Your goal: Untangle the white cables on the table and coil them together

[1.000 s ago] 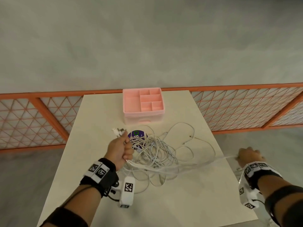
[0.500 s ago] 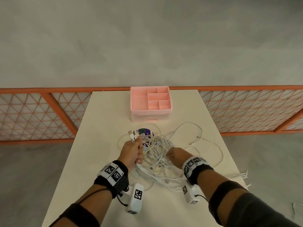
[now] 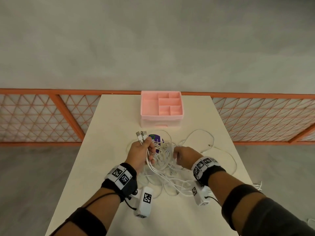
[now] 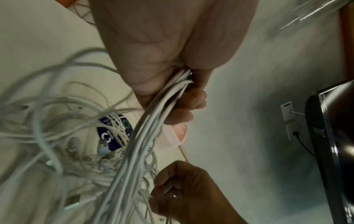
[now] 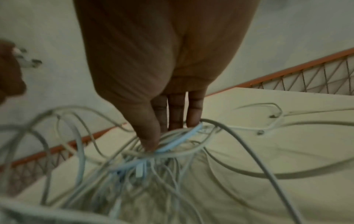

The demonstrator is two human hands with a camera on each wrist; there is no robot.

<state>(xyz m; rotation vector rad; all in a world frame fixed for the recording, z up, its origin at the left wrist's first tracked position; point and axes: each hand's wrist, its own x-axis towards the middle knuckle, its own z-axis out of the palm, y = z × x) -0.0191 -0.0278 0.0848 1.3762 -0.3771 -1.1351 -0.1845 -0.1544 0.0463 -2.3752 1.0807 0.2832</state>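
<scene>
A tangle of white cables lies on the middle of the cream table. My left hand grips a bundle of these cables in a fist, fingers curled round them, and several USB plugs stick up above it. My right hand is close beside it, on the tangle's right. Its thumb and fingertips pinch a few strands at the top of the heap. The right hand also shows in the left wrist view, closing on the cables.
A pink divided organiser stands at the table's far edge. A round purple sticker lies under the cables. Loose loops spread to the right and one end hangs off the right edge. An orange mesh fence runs behind the table.
My right hand has come in from the table's right edge, where it held strands drawn out taut, to the tangle beside my left hand. The left hand kept its grip.
</scene>
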